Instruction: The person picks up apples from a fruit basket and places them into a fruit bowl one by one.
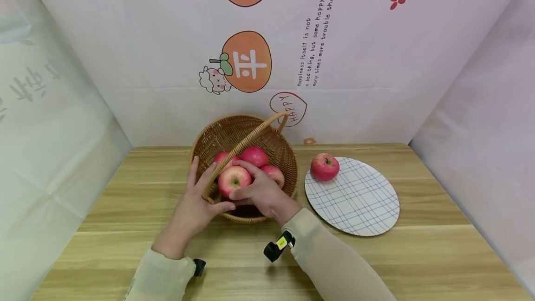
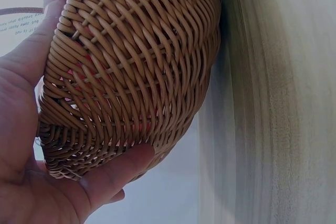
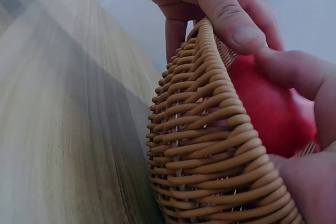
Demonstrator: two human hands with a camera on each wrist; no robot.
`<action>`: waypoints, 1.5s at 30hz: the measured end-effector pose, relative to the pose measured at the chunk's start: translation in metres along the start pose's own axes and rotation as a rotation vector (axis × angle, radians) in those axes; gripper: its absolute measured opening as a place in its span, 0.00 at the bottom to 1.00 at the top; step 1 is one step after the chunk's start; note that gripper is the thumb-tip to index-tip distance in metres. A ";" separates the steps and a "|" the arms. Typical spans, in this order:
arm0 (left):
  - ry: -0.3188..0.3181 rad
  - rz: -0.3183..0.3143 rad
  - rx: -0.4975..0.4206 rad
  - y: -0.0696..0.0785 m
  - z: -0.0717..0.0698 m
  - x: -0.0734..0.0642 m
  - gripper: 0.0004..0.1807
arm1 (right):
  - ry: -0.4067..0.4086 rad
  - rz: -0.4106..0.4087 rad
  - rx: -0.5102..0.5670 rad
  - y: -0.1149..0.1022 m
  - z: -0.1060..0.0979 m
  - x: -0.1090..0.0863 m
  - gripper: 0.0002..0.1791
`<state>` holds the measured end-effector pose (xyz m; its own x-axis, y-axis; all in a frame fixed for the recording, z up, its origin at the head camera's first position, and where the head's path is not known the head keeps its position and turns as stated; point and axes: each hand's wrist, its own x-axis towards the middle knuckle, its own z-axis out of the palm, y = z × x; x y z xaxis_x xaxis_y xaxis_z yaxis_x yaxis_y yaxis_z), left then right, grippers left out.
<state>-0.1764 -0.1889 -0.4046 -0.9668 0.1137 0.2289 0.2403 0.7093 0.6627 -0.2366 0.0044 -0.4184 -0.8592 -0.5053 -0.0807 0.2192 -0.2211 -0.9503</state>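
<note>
A round wicker basket [image 1: 290, 152] with an arched handle [image 1: 263, 127] stands on the table. Several red apples lie inside it, among them one at the back [image 1: 255, 156] and one at the right [image 1: 273, 175]. My right hand [image 1: 267, 194] reaches over the front rim and holds a red-and-yellow apple [image 1: 234, 180] between thumb and fingers; the right wrist view shows this apple [image 3: 268, 111] just inside the rim. At the left, my left hand [image 1: 194, 206] grips the basket's side by the handle's foot. In the left wrist view its fingers lie against the woven wall [image 2: 142, 66].
To the basket's right lies a round white board [image 1: 359, 203] with blue crossing lines. Another red apple [image 1: 324, 167] rests at its upper left edge. A white printed cloth [image 1: 355, 82] rises behind the wood-grain table [image 1: 434, 245].
</note>
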 end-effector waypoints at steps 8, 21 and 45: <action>0.011 0.016 0.003 0.001 0.000 0.000 0.59 | -0.054 -0.026 0.196 -0.006 -0.004 -0.003 0.42; 0.009 0.006 -0.012 0.002 -0.001 0.000 0.59 | -0.088 -0.030 0.296 -0.009 -0.008 -0.006 0.43; -0.006 -0.043 -0.012 -0.001 -0.001 0.000 0.59 | -0.013 0.011 0.180 -0.029 -0.004 -0.023 0.41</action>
<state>-0.1763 -0.1908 -0.4046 -0.9768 0.0873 0.1957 0.1993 0.7050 0.6806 -0.2250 0.0256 -0.3900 -0.8508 -0.5185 -0.0856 0.3084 -0.3608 -0.8802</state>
